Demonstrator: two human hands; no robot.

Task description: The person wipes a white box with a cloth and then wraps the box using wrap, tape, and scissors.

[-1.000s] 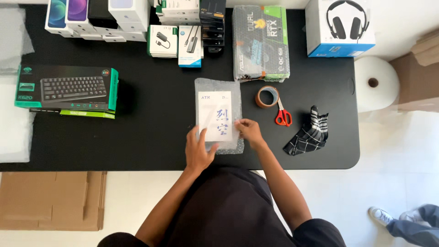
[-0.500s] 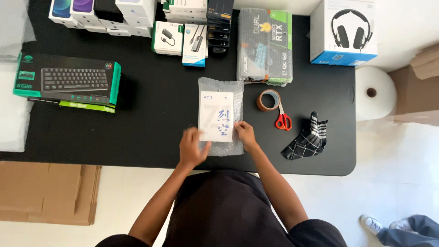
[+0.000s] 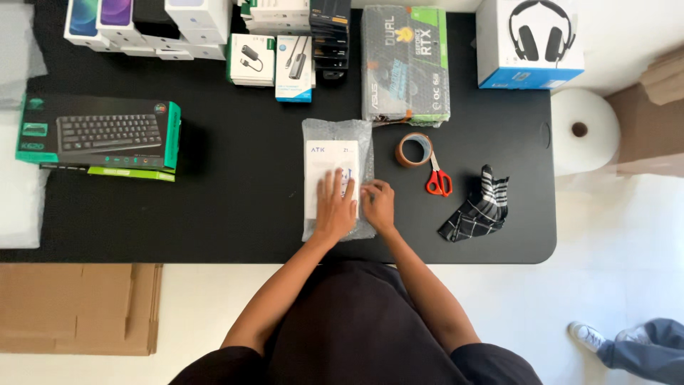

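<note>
Both hands down near the front edge of the black worktop [image 3: 214, 214]: the left hand [image 3: 335, 207] lies flat, fingers spread, on the small white box [image 3: 329, 167], and the right hand [image 3: 379, 207] pinches the edge of the bubble wrap [image 3: 338, 130] under it. The box looks light and stiff, the wrap soft and slippery, so best held at the box's long sides. Tape roll [image 3: 414, 150] and red scissors [image 3: 436, 178] lie just right.
</note>
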